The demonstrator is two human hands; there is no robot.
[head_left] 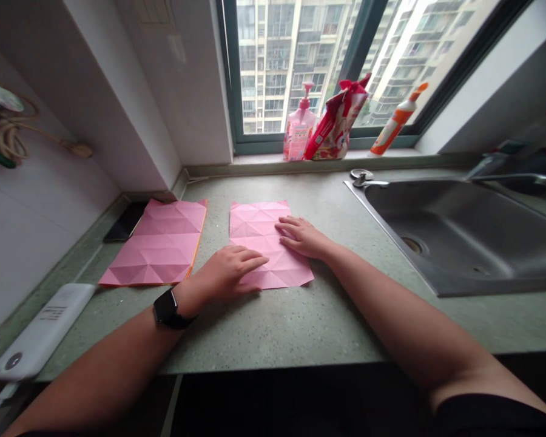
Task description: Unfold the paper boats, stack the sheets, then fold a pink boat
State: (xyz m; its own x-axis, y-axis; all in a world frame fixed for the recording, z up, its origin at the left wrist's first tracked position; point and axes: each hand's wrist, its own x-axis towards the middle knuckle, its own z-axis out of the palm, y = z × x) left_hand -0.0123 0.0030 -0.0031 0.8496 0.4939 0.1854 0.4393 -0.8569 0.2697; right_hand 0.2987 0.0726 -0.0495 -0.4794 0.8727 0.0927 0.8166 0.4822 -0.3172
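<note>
A pink sheet of paper (259, 227), covered in crossing fold creases, lies opened out on the green speckled countertop (273, 334). My left hand (230, 270) rests over its lower left part, thumb and fingers apart. On the sheet's right edge lies my right hand (303, 235), fingers stretched out flat and pointing left. Neither hand grips anything. To the left sits a second creased pink sheet (166, 240), with an orange edge showing beneath it along its right and lower sides. A black watch (167, 308) is on my left wrist.
A dark phone-like slab (126, 221) lies partly beneath the left sheet. A white power bank (45, 328) with a cable lies front left. At right is a steel sink (464, 237). A pink pump bottle (299, 130), red bag (339, 121) and orange bottle (394, 126) stand on the windowsill.
</note>
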